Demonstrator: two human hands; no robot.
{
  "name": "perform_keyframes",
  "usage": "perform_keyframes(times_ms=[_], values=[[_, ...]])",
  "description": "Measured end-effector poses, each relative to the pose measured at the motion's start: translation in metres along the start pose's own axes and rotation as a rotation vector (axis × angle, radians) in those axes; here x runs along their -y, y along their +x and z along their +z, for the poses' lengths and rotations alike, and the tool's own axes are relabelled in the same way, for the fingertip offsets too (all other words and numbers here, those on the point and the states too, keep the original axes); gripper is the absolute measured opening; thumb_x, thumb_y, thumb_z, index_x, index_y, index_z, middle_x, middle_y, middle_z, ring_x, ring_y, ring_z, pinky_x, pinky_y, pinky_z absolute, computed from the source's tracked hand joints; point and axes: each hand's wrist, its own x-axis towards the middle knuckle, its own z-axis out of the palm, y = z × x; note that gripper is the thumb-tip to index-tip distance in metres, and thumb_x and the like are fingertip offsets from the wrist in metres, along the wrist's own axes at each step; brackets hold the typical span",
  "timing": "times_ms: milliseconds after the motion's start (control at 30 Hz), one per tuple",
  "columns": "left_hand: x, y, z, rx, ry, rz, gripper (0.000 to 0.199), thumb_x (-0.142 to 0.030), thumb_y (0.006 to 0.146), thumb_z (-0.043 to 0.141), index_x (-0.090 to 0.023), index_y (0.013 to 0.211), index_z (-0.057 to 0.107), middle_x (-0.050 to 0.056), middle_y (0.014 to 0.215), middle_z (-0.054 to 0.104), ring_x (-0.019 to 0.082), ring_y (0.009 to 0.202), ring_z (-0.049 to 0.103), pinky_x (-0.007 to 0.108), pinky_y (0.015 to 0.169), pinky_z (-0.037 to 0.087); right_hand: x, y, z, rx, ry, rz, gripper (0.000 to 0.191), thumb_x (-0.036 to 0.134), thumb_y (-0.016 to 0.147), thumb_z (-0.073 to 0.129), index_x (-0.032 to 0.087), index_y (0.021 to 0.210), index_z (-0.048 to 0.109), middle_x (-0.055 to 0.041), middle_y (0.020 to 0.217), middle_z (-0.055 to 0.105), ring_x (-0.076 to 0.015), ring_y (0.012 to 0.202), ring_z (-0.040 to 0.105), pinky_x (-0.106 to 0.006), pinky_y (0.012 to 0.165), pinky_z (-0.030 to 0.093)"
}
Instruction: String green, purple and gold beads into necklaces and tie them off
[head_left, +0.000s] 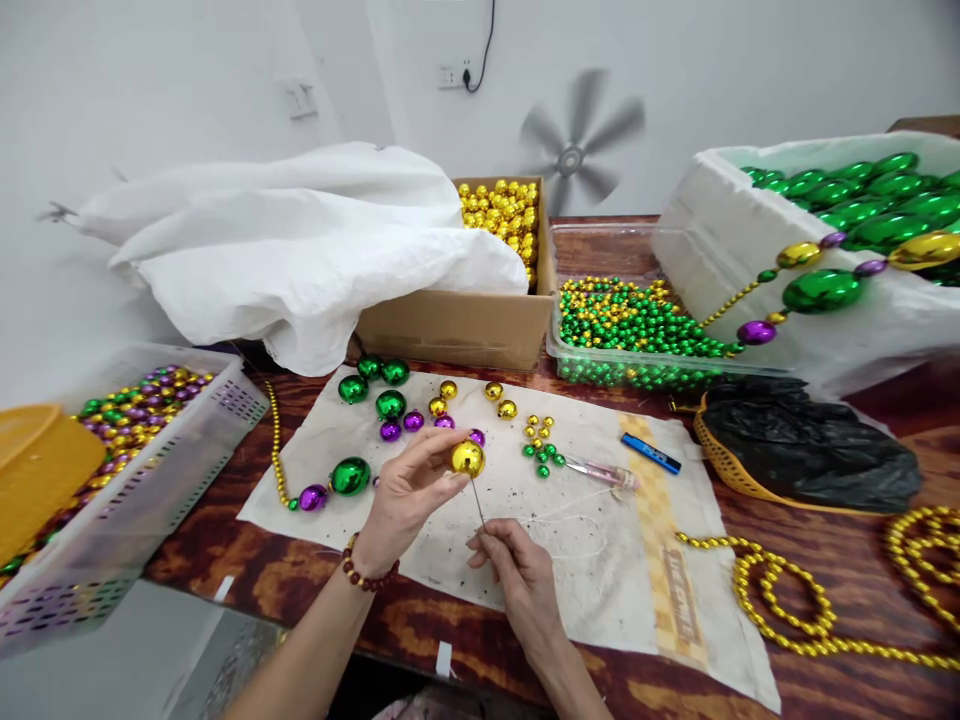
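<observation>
Pale, plain wall (720,60) behind, light whitish and even. Wall plate (301,99) at left; nearer middle, a socket (448,77) with black plug (467,78), cord (491,40) rising out of view. Grey fan (570,160) to its right, blades blurred. Surface (859,570): glossy, reddish-brown, dark-streaked wood grain.

The far fan blades (587,105) are blurred. A white sack (300,250) hides the left part of the carton (465,325); the gold bead (468,460) partly covers a purple bead (478,437). The left edge crops the yellow basket (45,470), the right edge the foam box (694,195).
</observation>
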Motion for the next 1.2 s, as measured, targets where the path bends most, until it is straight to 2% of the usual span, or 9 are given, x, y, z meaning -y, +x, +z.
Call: perform_keyframes(times_ms=[133, 433, 733, 867, 967, 1067, 1200], values=[[-0.004, -0.004, 0.004, -0.003, 0.015, 0.008, 0.036, -0.022, 0.081, 0.075, -0.025, 0.116, 0.074, 0.008, 0.116, 0.062, 0.020, 0.106, 0.062, 0.028, 0.091, 0.055, 0.001, 0.001, 0.007, -0.035, 0.027, -0.019, 0.021, 0.035, 0.097, 0.052, 0.019, 0.089, 0.063, -0.0033, 0.078, 0.072, -0.0140, 0.063, 0.067, -0.023, 0.060, 0.049], [-0.019, -0.010, 0.004, -0.018, 0.031, 0.052, 0.033, -0.022, 0.079, 0.076, -0.025, 0.112, 0.076, 0.009, 0.112, 0.063, 0.021, 0.103, 0.063, 0.029, 0.087, 0.057, 0.008, -0.001, 0.011, -0.026, 0.023, -0.045, 0.023, 0.035, 0.097, 0.052, 0.018, 0.087, 0.063, -0.0032, 0.075, 0.072, -0.0126, 0.057, 0.063, -0.024, 0.057, 0.048], [-0.012, -0.011, -0.001, -0.016, 0.011, 0.040, 0.034, -0.021, 0.080, 0.076, -0.027, 0.114, 0.075, 0.008, 0.115, 0.063, 0.021, 0.106, 0.063, 0.027, 0.089, 0.055, 0.003, -0.004, 0.018, -0.034, 0.015, -0.054, 0.024, 0.035, 0.099, 0.051, 0.019, 0.087, 0.064, -0.0023, 0.072, 0.071, -0.0128, 0.057, 0.063, -0.023, 0.058, 0.048], [-0.009, -0.010, 0.001, -0.060, -0.055, -0.001, 0.035, -0.024, 0.078, 0.078, -0.027, 0.112, 0.074, 0.007, 0.115, 0.062, 0.019, 0.100, 0.064, 0.027, 0.086, 0.056, 0.009, 0.001, 0.018, -0.015, -0.025, -0.093, 0.022, 0.031, 0.099, 0.049, 0.019, 0.087, 0.063, -0.0021, 0.074, 0.071, -0.0128, 0.062, 0.067, -0.022, 0.063, 0.049], [-0.008, -0.007, 0.004, -0.135, -0.104, -0.045, 0.034, -0.027, 0.076, 0.079, -0.025, 0.109, 0.074, 0.007, 0.113, 0.064, 0.018, 0.094, 0.065, 0.028, 0.082, 0.056, 0.010, 0.002, 0.018, -0.018, -0.050, -0.101, 0.019, 0.029, 0.099, 0.049, 0.019, 0.088, 0.062, -0.0014, 0.075, 0.071, -0.0129, 0.065, 0.068, -0.022, 0.066, 0.050], [-0.009, -0.002, 0.005, -0.197, -0.164, -0.074, 0.033, -0.029, 0.076, 0.080, -0.024, 0.108, 0.075, 0.008, 0.113, 0.066, 0.019, 0.097, 0.065, 0.030, 0.084, 0.055, 0.004, -0.001, 0.018, -0.017, -0.069, -0.078, 0.019, 0.028, 0.099, 0.049, 0.020, 0.088, 0.062, -0.0012, 0.076, 0.071, -0.0132, 0.066, 0.069, -0.022, 0.067, 0.050], [-0.010, 0.002, 0.005, -0.204, -0.263, -0.091, 0.034, -0.029, 0.075, 0.080, -0.025, 0.108, 0.075, 0.007, 0.108, 0.071, 0.019, 0.093, 0.066, 0.031, 0.085, 0.055, -0.007, -0.004, 0.016, -0.011, -0.075, -0.052, 0.019, 0.028, 0.099, 0.049, 0.020, 0.088, 0.062, -0.0012, 0.076, 0.071, -0.0133, 0.068, 0.069, -0.021, 0.069, 0.051]])
